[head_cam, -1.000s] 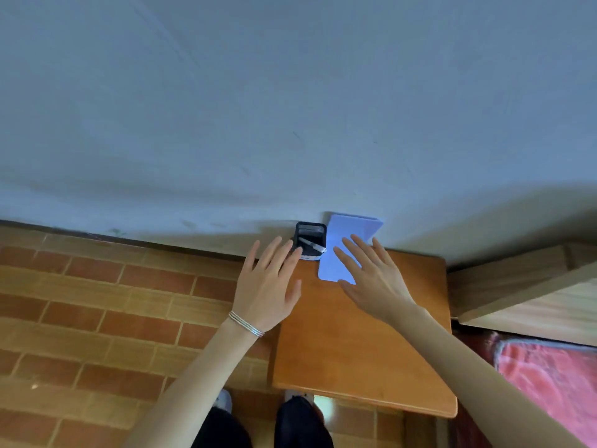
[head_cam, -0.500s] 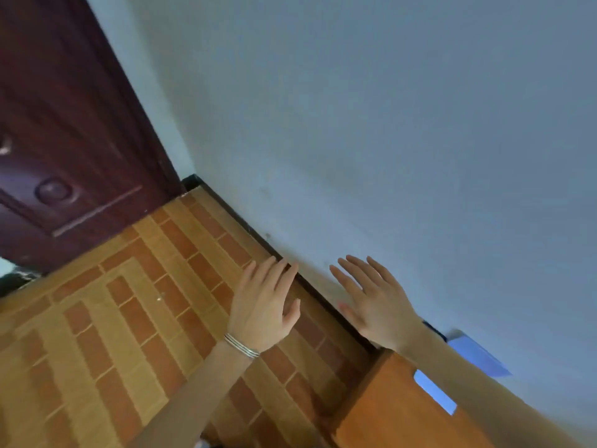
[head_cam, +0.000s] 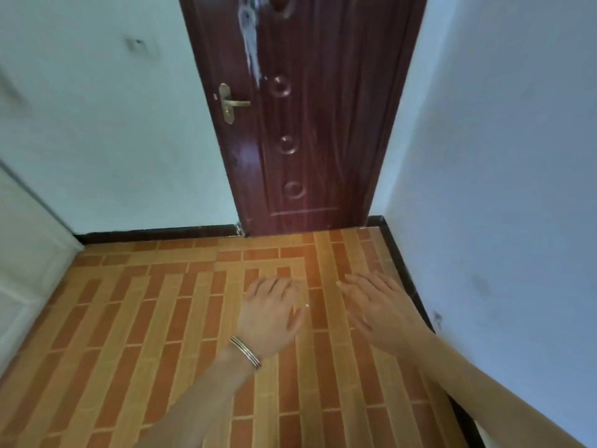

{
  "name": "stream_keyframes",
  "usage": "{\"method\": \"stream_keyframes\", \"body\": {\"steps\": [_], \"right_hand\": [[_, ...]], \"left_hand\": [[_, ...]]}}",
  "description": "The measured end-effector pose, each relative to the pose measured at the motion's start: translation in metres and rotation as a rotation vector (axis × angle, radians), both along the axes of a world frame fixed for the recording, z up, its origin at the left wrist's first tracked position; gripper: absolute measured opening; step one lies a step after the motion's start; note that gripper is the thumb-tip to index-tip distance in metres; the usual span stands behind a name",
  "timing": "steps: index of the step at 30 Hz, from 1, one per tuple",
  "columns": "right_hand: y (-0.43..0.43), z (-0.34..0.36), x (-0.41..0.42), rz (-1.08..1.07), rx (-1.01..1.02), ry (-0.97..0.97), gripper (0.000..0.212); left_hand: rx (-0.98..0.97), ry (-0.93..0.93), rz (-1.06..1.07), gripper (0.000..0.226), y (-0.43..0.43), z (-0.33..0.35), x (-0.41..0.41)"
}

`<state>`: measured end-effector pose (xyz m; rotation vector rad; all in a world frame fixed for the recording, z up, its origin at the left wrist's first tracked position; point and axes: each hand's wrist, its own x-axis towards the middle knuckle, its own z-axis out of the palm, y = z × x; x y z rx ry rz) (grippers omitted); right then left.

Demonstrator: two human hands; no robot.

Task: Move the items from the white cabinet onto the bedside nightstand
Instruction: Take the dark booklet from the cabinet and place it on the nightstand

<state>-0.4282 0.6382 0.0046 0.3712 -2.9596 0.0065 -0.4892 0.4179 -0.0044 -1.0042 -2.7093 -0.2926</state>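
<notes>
In the head view, the left hand [head_cam: 269, 313], with a bracelet [head_cam: 245, 352] at its wrist, and the right hand [head_cam: 379, 307] both hang over the tiled floor [head_cam: 145, 318], fingers straight and loosely spread, holding nothing. A dark door [head_cam: 310, 124] stands ahead. None of the items shows here, nor does the nightstand. A white panel [head_cam: 29, 253] at the left edge may be the cabinet, but I cannot tell. With both hands empty, the step in hand is probably the walk to fetch more, and the risks lie there. The right hand is near the wall [head_cam: 500, 156] and above its baseboard [head_cam: 403, 270], so a quick swing could knock the knuckles on it. The picture is blurred, which suggests a fast turn of the head. A reach made before the gaze settles could miss an item or push it off its shelf. Taking several things at once could also let one slip onto the hard tiles.
</notes>
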Motion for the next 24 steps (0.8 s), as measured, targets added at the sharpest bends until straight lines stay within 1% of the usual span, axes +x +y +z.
{"method": "stream_keyframes", "body": {"steps": [4,7,11,13,18,21,24], "right_hand": [[-0.078,0.01,-0.085,0.168,0.052,0.045,0.042],[-0.133,0.028,-0.139,0.331,0.029,0.076,0.046],[-0.199,0.045,-0.201,0.501,-0.03,0.143,0.044],[-0.221,0.047,-0.223,0.565,-0.052,0.169,0.043],[-0.282,0.038,-0.288,0.736,-0.065,0.148,0.043],[-0.31,0.035,-0.335,0.815,-0.026,0.136,0.044],[-0.337,0.043,-0.388,0.888,-0.053,0.129,0.044]], "left_hand": [[-0.042,0.035,0.158,0.044,-0.088,0.013,-0.051],[-0.051,0.056,0.282,0.043,-0.146,0.026,-0.075],[-0.026,0.101,0.448,0.041,-0.205,0.04,-0.098],[-0.025,0.11,0.488,0.043,-0.224,0.043,-0.105],[-0.047,0.08,0.64,0.047,-0.271,0.035,-0.137],[-0.101,0.059,0.73,0.048,-0.294,0.03,-0.165],[-0.089,0.053,0.812,0.046,-0.313,0.034,-0.201]]}}
